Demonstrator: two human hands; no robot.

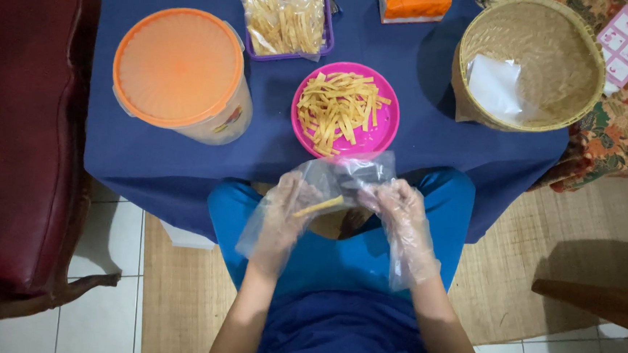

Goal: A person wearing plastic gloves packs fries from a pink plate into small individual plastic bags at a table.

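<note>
Both my hands wear loose clear plastic gloves and meet over my lap in blue trousers. My left hand (282, 214) and my right hand (399, 214) together hold a small clear plastic bag (343, 177) by its sides. A yellow snack strip (319, 207) lies at the bag's lower part by my left fingers. Just beyond the bag, a pink bowl (385, 134) with many yellow strips stands on the blue-clothed table (148, 159).
A tub with an orange lid (179, 66) stands at the left. A purple tray (328, 35) holds filled snack bags at the back. An orange box (415, 2) and a woven basket (548, 38) with plastic bags are on the right. A dark red chair (19, 129) stands left.
</note>
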